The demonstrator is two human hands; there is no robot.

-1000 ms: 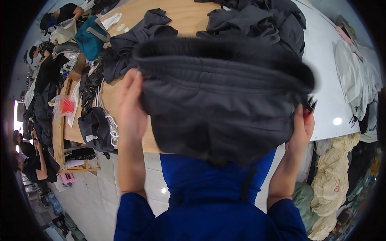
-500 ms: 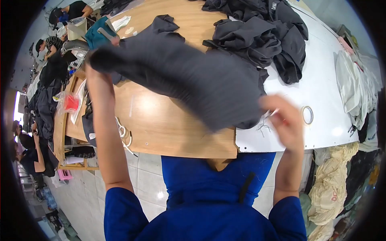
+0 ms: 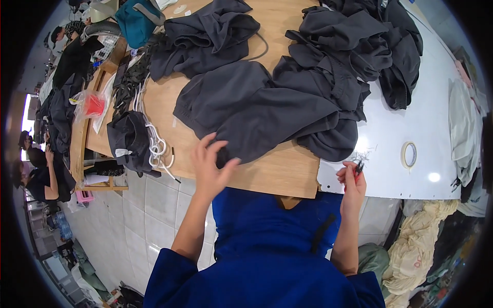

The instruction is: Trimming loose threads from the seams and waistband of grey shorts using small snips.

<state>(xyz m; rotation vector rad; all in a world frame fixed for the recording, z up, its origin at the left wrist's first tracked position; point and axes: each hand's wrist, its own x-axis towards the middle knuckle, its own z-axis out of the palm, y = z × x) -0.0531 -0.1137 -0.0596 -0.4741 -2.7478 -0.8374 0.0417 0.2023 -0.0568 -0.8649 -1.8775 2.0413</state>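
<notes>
A dark grey garment (image 3: 267,110), apparently pants with a gathered band at its right end, lies loosely spread across the wooden table top. My left hand (image 3: 211,161) is at its near left edge, fingers spread and gripping nothing; whether the fingertips touch the cloth is unclear. At the white board's near edge, my right hand (image 3: 351,186) is closed around small red-and-black thread snips (image 3: 358,170), mostly hidden by the fingers. Loose thread ends (image 3: 363,155) lie on the board just beyond that hand.
More dark grey garments (image 3: 205,38) are heaped at the far left, with another pile (image 3: 349,41) at the far right. White cords (image 3: 155,146) hang near the left edge beside a black cloth piece (image 3: 128,138). A tape roll (image 3: 409,155) rests on the white board (image 3: 387,131).
The garment, lifted and blurred between both hands before, now lies on the table. My left hand has come down toward the near edge and let go. My right hand has lowered slightly.
</notes>
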